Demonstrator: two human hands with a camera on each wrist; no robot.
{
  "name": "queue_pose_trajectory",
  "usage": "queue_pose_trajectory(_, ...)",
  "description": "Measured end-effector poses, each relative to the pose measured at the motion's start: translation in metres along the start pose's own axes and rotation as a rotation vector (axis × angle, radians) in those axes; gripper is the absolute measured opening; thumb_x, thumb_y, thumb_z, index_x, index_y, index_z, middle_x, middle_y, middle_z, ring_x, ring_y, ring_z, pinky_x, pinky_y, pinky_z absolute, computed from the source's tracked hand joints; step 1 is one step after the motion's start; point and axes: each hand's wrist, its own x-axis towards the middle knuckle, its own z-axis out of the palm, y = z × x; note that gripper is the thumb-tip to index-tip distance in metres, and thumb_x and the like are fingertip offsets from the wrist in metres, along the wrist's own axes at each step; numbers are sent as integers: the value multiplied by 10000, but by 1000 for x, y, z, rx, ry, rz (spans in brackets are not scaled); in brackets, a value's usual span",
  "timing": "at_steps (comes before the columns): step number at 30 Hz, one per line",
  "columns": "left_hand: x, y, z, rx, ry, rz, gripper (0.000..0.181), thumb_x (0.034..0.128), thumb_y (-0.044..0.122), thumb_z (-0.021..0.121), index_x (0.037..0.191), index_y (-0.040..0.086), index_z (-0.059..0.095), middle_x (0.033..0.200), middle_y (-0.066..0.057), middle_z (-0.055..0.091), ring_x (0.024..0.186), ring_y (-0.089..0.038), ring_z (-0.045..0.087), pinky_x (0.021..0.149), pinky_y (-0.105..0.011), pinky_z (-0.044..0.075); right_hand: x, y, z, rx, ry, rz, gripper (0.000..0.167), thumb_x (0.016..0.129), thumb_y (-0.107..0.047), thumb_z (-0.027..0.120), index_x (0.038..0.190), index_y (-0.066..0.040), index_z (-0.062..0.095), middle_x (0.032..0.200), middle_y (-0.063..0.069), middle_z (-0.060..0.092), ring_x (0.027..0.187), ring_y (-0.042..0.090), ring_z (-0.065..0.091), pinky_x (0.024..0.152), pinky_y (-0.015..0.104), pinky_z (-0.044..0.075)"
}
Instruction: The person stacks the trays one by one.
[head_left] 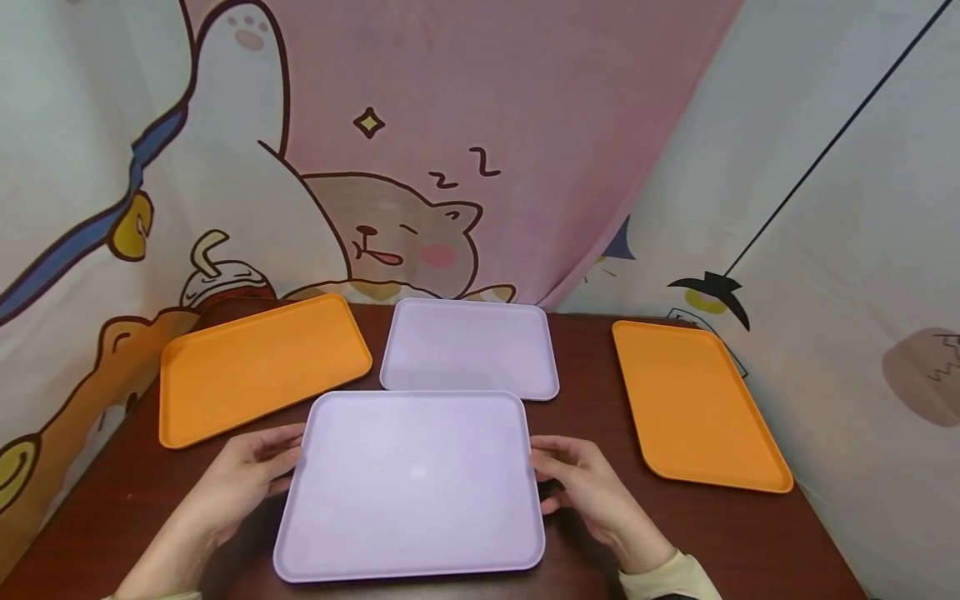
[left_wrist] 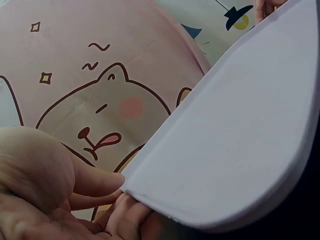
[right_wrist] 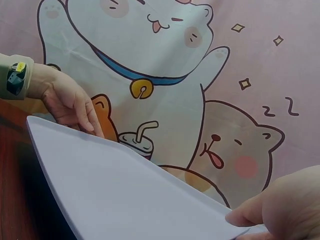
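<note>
A lilac rectangular tray (head_left: 412, 492) with a low raised rim is held above the table, its front part toward the viewer. My left hand (head_left: 243, 475) grips its left edge, thumb at the rim and fingers beneath, as the left wrist view shows with the tray (left_wrist: 225, 125) beside the hand (left_wrist: 45, 180). On the opposite edge my right hand (head_left: 588, 487) holds the tray the same way; in the right wrist view its thumb (right_wrist: 245, 212) lies on the rim. Behind it, a second lilac tray (head_left: 472, 346) lies on the table, its near edge partly covered by the held one.
An orange tray (head_left: 262, 367) lies at an angle at the back left. Another orange tray (head_left: 701, 408) lies on the right side of the dark brown table (head_left: 585, 400). A curtain (head_left: 480, 108) with cartoon animals hangs behind and along both sides.
</note>
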Motion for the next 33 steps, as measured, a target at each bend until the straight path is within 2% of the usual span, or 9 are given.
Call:
queue_pose_trajectory(6,0,3,4,-9,17,1,442,1082,0,554,1494,-139,475,1324,-258,642,1079,-255,689,838,-395,639,-1,0,-4,-8,19,-12,456,1011,-42,680,1398,160,547,1144,198,662,933,244,645,543,305,604)
queue_pose_trajectory(11,1,5,7,-9,18,7,451,1079,7,574,1501,-124,480,1358,-272,621,1099,-261,686,850,-409,637,-4,0,-8,-9,30,-24,465,993,-14,691,1394,167,541,1182,222,661,930,246,667,533,301,601)
queue_pose_trajectory(19,1,10,11,-3,19,28,446,1070,7,597,1491,-110,507,1304,-229,659,1087,-249,680,841,-388,638,-9,-2,-14,-56,49,-75,451,968,37,679,1383,167,557,1217,246,681,963,275,698,528,330,607)
queue_pose_trajectory(33,0,20,25,-35,8,87,443,1058,-4,612,1474,-122,518,1314,-252,656,1078,-237,689,848,-388,636,-18,-6,-27,-61,88,-66,461,963,37,692,1391,149,565,1231,242,674,981,277,692,539,347,616)
